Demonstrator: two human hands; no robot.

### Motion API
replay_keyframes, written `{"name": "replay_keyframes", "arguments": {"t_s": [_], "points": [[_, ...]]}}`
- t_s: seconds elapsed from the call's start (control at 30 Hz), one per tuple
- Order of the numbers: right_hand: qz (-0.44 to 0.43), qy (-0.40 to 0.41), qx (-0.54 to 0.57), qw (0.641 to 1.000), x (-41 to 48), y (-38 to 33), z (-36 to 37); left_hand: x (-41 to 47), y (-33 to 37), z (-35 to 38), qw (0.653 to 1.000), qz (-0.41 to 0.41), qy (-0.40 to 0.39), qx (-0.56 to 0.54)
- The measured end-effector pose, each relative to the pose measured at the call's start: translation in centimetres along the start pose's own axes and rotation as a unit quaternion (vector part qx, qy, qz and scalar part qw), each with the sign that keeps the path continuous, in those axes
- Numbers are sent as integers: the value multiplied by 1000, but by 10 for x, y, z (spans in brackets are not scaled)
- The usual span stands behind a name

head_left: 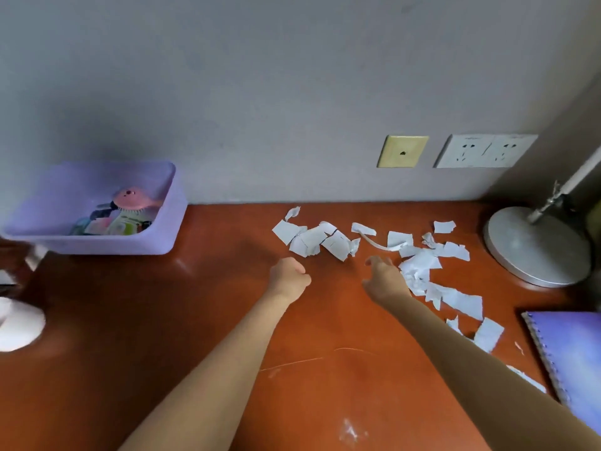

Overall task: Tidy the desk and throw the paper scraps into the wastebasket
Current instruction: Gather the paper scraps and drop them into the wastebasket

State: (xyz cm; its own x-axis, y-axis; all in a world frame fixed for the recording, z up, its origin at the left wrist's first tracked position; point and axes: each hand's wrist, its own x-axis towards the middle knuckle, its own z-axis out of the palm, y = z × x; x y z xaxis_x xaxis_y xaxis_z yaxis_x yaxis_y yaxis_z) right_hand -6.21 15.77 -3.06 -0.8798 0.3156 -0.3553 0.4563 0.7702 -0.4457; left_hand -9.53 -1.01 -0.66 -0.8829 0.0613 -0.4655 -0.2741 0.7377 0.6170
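Note:
Several torn white paper scraps (419,265) lie scattered over the back right of the reddish-brown desk (146,320), from a cluster near the wall (312,239) down toward the notebook. My left hand (289,278) is curled into a fist just in front of the left cluster, with nothing visible in it. My right hand (385,279) reaches forward with fingers spread, its edge touching the scraps on its right. No wastebasket is in view.
A lilac plastic bin (97,245) with a pink hairbrush and small items stands at the back left. A round metal lamp base (536,249) sits at the back right. A purple spiral notebook (572,359) lies at the right edge. A white object (19,323) rests at the far left.

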Motion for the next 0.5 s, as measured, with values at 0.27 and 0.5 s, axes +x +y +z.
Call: {"name": "replay_keyframes", "arguments": {"t_s": [0.27,0.5], "points": [[-10,79,-17,997,66,23,4,55,14,24,999,-24,7,23],[-63,109,-97,987,95,34,22,87,17,33,999,-27,40,17]]}}
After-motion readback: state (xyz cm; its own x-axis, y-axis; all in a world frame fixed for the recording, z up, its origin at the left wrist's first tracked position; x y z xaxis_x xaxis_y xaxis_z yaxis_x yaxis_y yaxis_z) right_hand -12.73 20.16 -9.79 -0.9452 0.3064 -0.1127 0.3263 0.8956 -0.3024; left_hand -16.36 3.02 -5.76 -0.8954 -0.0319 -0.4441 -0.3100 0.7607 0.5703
